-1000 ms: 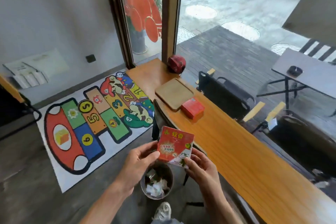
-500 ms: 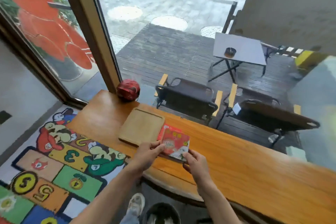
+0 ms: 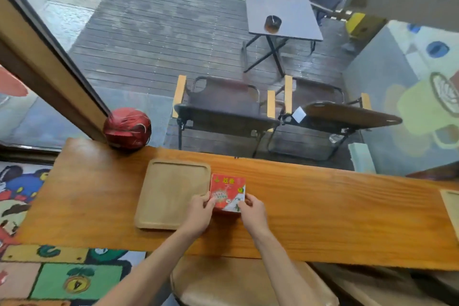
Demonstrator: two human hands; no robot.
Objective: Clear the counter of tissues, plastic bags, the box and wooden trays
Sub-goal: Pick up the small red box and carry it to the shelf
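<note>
Head view: left hand (image 3: 198, 211) and right hand (image 3: 252, 211) pinching red box (image 3: 228, 192) on worktop (image 3: 323, 211), liable to slip if squeezed unevenly.

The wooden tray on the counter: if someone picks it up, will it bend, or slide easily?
The wooden tray looks like one solid board with a raised rim, so it probably stays stiff when lifted. It lies flat on the smooth counter, so a push would likely slide it, not tip it. The rim should offer a hold.

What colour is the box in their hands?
Mostly red, with a white corner, seen in the head view: box.
</note>
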